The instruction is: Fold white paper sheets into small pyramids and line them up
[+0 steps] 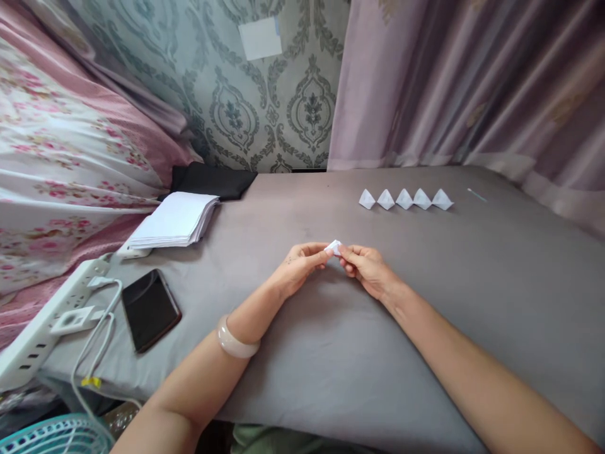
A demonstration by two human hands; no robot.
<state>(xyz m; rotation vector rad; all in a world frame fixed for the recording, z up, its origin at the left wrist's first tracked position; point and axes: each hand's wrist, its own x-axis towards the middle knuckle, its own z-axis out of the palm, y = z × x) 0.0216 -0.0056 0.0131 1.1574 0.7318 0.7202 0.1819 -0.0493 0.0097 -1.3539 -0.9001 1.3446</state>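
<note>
Between my two hands is a small folded piece of white paper (335, 246), held just above the grey-covered table (302, 353). My left hand (305, 263) pinches its left side between thumb and fingers. On the other side, my right hand (366, 266) grips the paper's right edge with the thumb on top. Much of the paper is hidden behind the fingertips. Several white folded paper pieces (404, 199), pointed at the top, stand in a row further back on the right. A pale bangle (236, 340) circles my left wrist.
At the left lie a stack of white paper (174, 217), a black cloth-like item (215, 180) and a dark phone (150, 310). A white power strip (51, 325) with cables runs along the left edge. A thin swab-like stick (477, 195) lies far right. A teal fan (51, 435) is at bottom left.
</note>
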